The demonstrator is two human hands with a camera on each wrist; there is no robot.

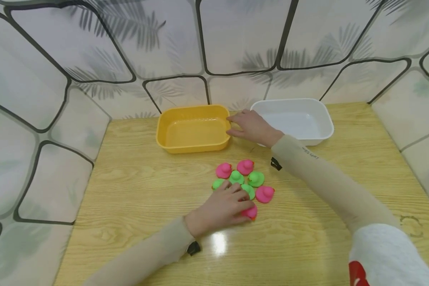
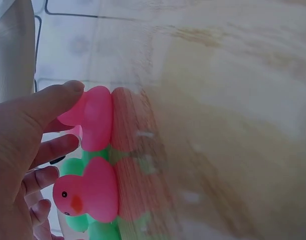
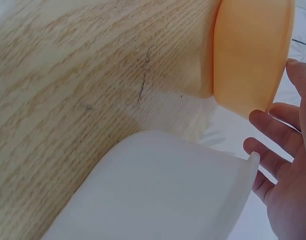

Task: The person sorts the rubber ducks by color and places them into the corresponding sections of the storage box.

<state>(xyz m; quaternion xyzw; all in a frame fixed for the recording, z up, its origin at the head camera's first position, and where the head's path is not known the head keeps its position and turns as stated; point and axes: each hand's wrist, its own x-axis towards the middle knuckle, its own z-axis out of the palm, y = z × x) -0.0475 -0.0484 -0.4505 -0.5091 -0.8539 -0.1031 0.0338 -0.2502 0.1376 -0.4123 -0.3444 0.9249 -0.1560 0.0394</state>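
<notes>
Near the front of a group of pink and green rubber ducks [image 1: 256, 179], my left hand [image 1: 221, 208] reaches down with its thumb and index finger on either side of a pink rubber duck [image 2: 97, 120]. Another pink duck [image 2: 92, 192] faces the camera beside the other fingers in the left wrist view. Both ducks sit on the tabletop. My right hand [image 1: 252, 127] is at the right end of a yellow tray [image 1: 193, 150], its fingers extended and fingertips right at the rim. Behind that hand lies a white tray [image 1: 325, 135], partly covered by the wrist.
The wooden table [image 1: 139, 190] ends at a patterned backdrop [image 1: 236, 89] behind the two trays. Backdrop panels also rise at left and right. Both trays show bare insides. A dark mark [image 3: 142, 80] runs along the wood grain near them.
</notes>
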